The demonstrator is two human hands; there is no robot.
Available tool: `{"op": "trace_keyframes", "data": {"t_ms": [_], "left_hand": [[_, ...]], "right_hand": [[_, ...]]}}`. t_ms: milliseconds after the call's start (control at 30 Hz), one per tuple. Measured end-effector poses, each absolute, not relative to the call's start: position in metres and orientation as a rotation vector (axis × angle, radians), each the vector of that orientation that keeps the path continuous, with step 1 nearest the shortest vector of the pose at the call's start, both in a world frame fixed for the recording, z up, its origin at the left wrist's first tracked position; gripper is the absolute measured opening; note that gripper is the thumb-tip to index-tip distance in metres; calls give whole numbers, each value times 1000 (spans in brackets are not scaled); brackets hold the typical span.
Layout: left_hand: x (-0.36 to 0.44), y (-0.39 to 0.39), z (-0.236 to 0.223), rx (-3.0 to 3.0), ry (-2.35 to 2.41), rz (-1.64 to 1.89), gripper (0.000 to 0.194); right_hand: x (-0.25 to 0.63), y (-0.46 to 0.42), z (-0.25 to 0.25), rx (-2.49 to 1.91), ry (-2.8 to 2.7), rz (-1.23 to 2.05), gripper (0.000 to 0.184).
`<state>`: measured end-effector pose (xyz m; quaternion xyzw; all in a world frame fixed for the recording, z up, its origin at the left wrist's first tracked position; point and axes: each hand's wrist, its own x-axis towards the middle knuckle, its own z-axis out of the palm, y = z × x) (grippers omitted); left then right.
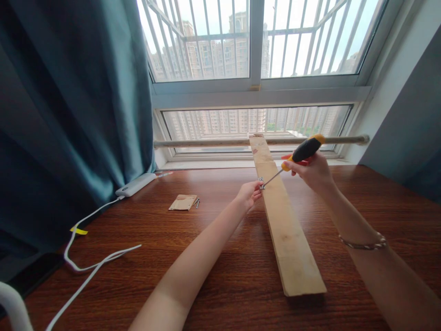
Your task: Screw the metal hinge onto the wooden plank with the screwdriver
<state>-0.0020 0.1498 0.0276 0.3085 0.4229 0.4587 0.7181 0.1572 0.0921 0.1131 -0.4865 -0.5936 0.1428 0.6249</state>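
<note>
A long pale wooden plank [285, 230] lies on the brown wooden table [213, 276], its far end resting against a rail under the window. My right hand [312, 171] is closed around a black and yellow screwdriver [303, 150], whose tip meets a small metal fitting [261, 183] at the plank's left edge. My left hand [248, 193] pinches that small fitting at the plank's edge, fingers closed.
A small brown paper packet [182, 202] with a few screws [197, 202] beside it lies left of the plank. A white power bank [136, 184] with a white cable [93, 262] sits by the teal curtain [69, 115]. The window rail [206, 143] crosses behind.
</note>
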Motion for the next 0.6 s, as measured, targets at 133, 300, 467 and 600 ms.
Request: {"op": "trace_keyframes", "data": {"t_ms": [133,300,467,600], "left_hand": [[-3,150,27,693,924,1011,11],[-3,149,27,713,917,1013,10],[-3,148,29,713,922,1022,9],[-1,148,29,700,951,1021,10]], "right_hand": [[157,88,118,-996,-1314,659,37],[163,81,124,-988,-1295,780,40],[157,85,117,-1135,-1265,396,42],[153,87,110,-1305,-1195,-15,40]]}}
